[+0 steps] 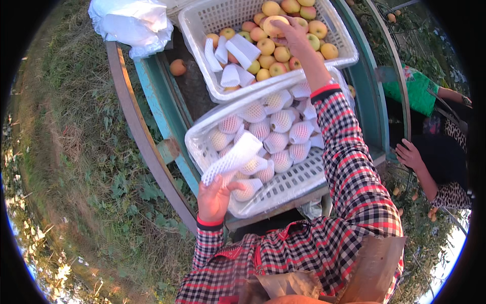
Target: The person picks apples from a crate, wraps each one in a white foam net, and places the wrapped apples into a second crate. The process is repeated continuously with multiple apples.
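Observation:
My right hand (294, 35) grips a yellow-pink apple (274, 26) over the far white plastic crate (218, 89), which holds many bare apples. Several flat white foam net sleeves (243, 49) lie on the fruit at that crate's left side. My left hand (215, 197) pinches the lower end of a white foam net sleeve (237, 154) above the near white plastic crate (300, 176). Apples in foam nets (276, 142) fill much of the near crate, and clear plastic film lines its rim.
Both crates rest on a cart with a teal metal frame (155, 106) and a curved rail (131, 98). A loose apple (177, 67) lies left of the far crate. Crumpled clear plastic bags (133, 24) sit at the upper left. At right, another person's hand (409, 154) touches a metal bar.

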